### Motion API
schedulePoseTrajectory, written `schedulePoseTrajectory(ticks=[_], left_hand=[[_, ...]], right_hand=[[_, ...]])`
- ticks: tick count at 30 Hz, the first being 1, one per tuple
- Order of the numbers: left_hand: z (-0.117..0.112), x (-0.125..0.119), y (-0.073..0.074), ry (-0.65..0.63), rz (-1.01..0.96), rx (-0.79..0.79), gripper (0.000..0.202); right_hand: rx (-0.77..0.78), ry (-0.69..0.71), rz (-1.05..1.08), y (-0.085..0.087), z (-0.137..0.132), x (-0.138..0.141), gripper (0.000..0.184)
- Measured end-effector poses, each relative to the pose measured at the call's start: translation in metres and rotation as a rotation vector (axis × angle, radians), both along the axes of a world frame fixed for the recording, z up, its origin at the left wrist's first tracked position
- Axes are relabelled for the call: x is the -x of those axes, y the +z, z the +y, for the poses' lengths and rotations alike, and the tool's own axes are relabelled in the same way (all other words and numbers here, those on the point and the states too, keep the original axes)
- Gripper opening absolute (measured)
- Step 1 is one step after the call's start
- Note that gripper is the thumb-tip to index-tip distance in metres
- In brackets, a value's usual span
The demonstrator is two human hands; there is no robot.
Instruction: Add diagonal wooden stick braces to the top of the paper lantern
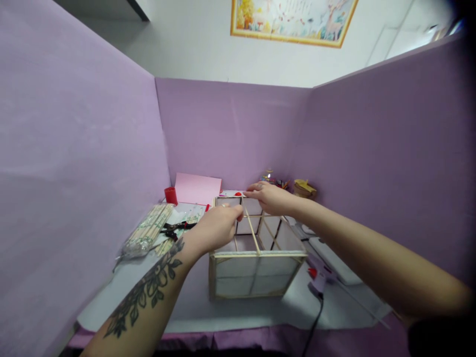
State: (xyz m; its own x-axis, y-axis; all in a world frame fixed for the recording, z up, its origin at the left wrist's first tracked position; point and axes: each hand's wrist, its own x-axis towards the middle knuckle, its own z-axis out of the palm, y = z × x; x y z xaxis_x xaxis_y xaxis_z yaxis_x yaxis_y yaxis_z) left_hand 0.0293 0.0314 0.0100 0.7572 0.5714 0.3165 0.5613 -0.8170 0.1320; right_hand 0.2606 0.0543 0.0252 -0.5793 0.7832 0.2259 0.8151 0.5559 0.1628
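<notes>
A box-shaped frame of thin wooden sticks with pale translucent panels stands in front of me, its open top crossed by sticks. My left hand is closed over the left part of the top, fingertips pinched at a thin wooden cross stick; the fingers partly hide its end. My right hand reaches to the far rim, fingers stretched out, fingertips by the far end of a longer stick that runs front to back. Whether they press on it I cannot tell.
Left lie a bag of wooden sticks, black-handled scissors and a red cup. A pink sheet leans at the back. On the right are a glue gun with a cord and a yellow-topped roll. Purple panels surround the table.
</notes>
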Motion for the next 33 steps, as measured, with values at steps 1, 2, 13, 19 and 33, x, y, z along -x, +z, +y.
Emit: schedulePoseTrajectory(ticks=[1, 2, 13, 19, 33], left_hand=[[0.0, 0.0, 0.0, 0.004, 0.002, 0.0, 0.026], [-0.001, 0.001, 0.001, 0.007, 0.007, 0.001, 0.025], [0.0, 0.002, 0.007, -0.044, -0.044, 0.055, 0.035], [-0.007, 0.036, 0.023, -0.078, -0.564, 0.122, 0.027], [-0.072, 0.13, -0.158, 0.295, -0.778, -0.008, 0.011]], right_hand=[[0.012, -0.016, -0.01, -0.003, 0.009, 0.001, 0.063], [0.026, -0.032, -0.021, -0.005, 0.016, 0.002, 0.065], [0.02, -0.158, 0.011, 0.003, 0.011, -0.01, 0.078], [-0.004, -0.112, 0.143, 0.016, -0.027, -0.007, 0.037], [0.053, 0.092, -0.033, -0.004, -0.026, 0.028, 0.024]])
